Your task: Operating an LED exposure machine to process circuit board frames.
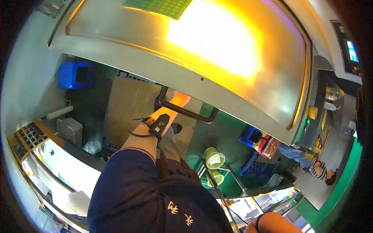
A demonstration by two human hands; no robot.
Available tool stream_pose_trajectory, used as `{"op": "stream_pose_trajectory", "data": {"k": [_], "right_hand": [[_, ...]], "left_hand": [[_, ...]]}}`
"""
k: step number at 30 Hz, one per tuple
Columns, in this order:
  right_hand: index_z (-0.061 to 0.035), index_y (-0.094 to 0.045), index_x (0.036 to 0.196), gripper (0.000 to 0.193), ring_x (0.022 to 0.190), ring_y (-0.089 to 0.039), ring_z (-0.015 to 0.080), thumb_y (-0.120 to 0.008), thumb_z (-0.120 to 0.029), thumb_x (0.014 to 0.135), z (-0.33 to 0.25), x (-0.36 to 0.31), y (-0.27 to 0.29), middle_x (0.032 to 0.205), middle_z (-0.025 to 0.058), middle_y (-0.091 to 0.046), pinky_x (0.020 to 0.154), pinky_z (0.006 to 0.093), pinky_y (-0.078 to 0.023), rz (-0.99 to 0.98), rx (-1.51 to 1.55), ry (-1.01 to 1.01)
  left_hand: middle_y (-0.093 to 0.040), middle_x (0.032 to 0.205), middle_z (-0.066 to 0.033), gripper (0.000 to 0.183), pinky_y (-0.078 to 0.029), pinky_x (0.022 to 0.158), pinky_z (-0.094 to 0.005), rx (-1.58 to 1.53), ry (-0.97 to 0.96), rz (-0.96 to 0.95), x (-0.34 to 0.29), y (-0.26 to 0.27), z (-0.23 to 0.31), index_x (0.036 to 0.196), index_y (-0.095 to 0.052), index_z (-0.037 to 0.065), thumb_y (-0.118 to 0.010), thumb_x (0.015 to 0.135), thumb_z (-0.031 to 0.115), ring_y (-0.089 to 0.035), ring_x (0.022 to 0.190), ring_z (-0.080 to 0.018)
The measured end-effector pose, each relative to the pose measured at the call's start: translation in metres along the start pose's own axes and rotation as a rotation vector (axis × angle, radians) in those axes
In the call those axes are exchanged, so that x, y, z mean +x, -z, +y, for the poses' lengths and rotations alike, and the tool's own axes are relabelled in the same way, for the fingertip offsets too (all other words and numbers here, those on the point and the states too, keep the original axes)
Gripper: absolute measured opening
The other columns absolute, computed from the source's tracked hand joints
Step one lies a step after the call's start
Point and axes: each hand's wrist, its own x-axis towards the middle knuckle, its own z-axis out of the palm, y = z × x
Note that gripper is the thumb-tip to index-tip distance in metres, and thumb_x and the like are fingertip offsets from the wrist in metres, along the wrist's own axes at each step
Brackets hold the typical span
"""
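Observation:
My left hand (181, 99) is at the black bar handle (190, 112) on the front edge of a wide metal panel (128, 64). The hand shows between the bar and the panel edge; its fingers are hidden, so their grip cannot be made out. A dark device (159, 124) is strapped on my left forearm. Beyond the handle, a green patterned sheet (161, 7) lies at the far edge of the panel, beside a glaring yellow-white patch of light. Only part of my right arm (278, 223) shows at the lower right, and that hand is outside the picture.
Below the panel stand a blue bin (75, 75) at left and green baskets (214, 158) on a metal rack. Blue crates (254, 165) sit farther right. A control screen (352, 51) is at far right. Another person in a striped top (318, 169) is beyond.

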Motion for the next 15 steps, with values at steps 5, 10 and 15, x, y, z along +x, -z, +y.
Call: {"op": "stream_pose_trajectory", "data": {"k": [5, 10, 15], "right_hand": [[-0.007, -0.05, 0.126, 0.046, 0.105, -0.055, 0.0309, -0.058, -0.037, 0.093, -0.021, -0.02, -0.022, 0.127, 0.0163, -0.053, 0.091, 0.0464, -0.047, -0.026, -0.031, 0.041], [-0.0071, -0.053, 0.124, 0.043, 0.102, -0.058, 0.0305, -0.058, -0.036, 0.093, -0.044, -0.029, -0.038, 0.124, 0.0163, -0.056, 0.089, 0.0457, -0.048, -0.117, -0.076, 0.085], [-0.0071, -0.055, 0.121, 0.04, 0.098, -0.061, 0.0301, -0.057, -0.036, 0.093, -0.059, -0.034, -0.049, 0.121, 0.0163, -0.059, 0.088, 0.0451, -0.049, -0.251, -0.1, 0.121]], "left_hand": [[-0.065, 0.096, -0.0174, 0.021, -0.048, 0.083, -0.0484, 0.031, -0.014, 0.005, 0.001, 0.009, 0.008, 0.097, -0.064, 0.011, -0.053, 0.085, 0.024, -0.063, 0.093, -0.039], [-0.065, 0.098, -0.0204, 0.026, -0.049, 0.083, -0.0506, 0.118, -0.162, -0.072, -0.066, 0.001, -0.044, 0.105, -0.066, 0.011, -0.054, 0.085, 0.021, -0.062, 0.091, -0.0418], [-0.069, 0.092, -0.021, 0.027, -0.055, 0.077, -0.0472, 0.263, -0.179, -0.459, -0.128, 0.064, -0.047, 0.097, -0.069, 0.007, -0.065, 0.071, 0.013, -0.068, 0.088, -0.0382]]}}
